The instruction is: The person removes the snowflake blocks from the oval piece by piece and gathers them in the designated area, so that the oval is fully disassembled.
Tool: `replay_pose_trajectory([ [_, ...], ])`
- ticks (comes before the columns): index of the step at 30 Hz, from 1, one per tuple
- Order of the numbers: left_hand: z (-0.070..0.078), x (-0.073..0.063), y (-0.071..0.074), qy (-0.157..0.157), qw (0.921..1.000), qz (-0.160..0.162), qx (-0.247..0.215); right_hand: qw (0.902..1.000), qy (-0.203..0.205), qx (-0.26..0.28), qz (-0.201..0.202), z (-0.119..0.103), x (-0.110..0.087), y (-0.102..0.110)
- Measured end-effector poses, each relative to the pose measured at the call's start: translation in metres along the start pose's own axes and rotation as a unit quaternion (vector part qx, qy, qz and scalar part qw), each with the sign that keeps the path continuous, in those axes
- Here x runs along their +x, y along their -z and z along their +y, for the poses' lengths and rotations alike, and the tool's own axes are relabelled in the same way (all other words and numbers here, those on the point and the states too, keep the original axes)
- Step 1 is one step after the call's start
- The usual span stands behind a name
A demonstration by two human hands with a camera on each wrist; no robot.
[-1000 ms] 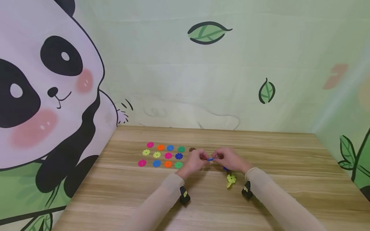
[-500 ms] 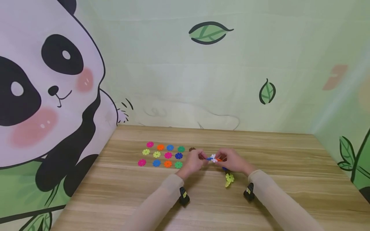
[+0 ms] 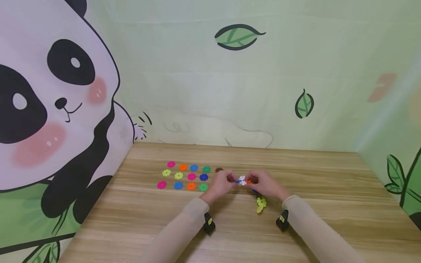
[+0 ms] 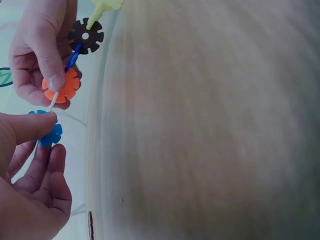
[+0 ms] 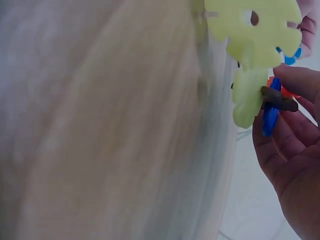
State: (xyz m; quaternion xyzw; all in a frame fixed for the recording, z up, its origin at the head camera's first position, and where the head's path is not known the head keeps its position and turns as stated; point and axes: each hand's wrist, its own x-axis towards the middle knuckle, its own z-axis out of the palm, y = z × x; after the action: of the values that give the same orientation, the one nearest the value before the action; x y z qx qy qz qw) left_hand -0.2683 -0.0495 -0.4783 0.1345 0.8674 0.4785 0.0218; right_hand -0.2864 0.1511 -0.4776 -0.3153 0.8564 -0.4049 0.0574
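Observation:
Thumb and fingers of my left hand (image 3: 221, 185) pinch a light blue notched flower disc (image 4: 52, 135). Facing it, my right hand (image 3: 265, 183) pinches an orange disc (image 4: 69, 89). Between the two sits a white disc (image 3: 242, 180), seen edge-on in the left wrist view and linked to the orange one. From the orange disc the chain runs on through a dark blue disc (image 4: 73, 58) and a brown disc (image 4: 93, 37). Two yellow discs, a near one (image 5: 255, 40) and one set crosswise (image 5: 249, 97), hang at the chain's end below my right hand.
Loose flower discs lie in rows on the wooden table (image 3: 148, 219) to the left, among them a pink disc (image 3: 162, 185) and a green disc (image 3: 203, 187). Another brown disc (image 3: 219, 170) shows behind my left hand. A printed backdrop (image 3: 184, 84) stands beyond the table.
The white disc and the orange one have come into sight between my hands as the right hand turned and shifted slightly right. The hanging yellow end has swung a little left.

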Motion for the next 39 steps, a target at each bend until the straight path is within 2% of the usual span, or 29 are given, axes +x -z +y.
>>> replay_pose_trajectory([
  [11, 0.002, 0.004, -0.002, -0.036, 0.9993, 0.000, 0.007, 0.9998, 0.005, -0.021, -0.002, -0.002, 0.002, 0.002],
  [22, 0.003, 0.003, -0.001, -0.023, 0.9986, 0.042, 0.022, 0.9995, -0.010, -0.029, -0.003, -0.008, 0.005, 0.001],
  [29, 0.004, 0.004, -0.002, -0.032, 0.9963, 0.062, 0.052, 0.9996, -0.013, -0.025, -0.004, -0.010, 0.006, 0.000],
  [35, 0.003, 0.004, -0.002, -0.040, 0.9948, 0.068, 0.065, 0.9992, -0.018, -0.036, -0.006, -0.007, 0.007, 0.000],
  [39, 0.001, 0.004, -0.001, -0.042, 0.9943, 0.060, 0.077, 0.9989, -0.032, -0.034, 0.002, -0.005, 0.006, 0.002],
])
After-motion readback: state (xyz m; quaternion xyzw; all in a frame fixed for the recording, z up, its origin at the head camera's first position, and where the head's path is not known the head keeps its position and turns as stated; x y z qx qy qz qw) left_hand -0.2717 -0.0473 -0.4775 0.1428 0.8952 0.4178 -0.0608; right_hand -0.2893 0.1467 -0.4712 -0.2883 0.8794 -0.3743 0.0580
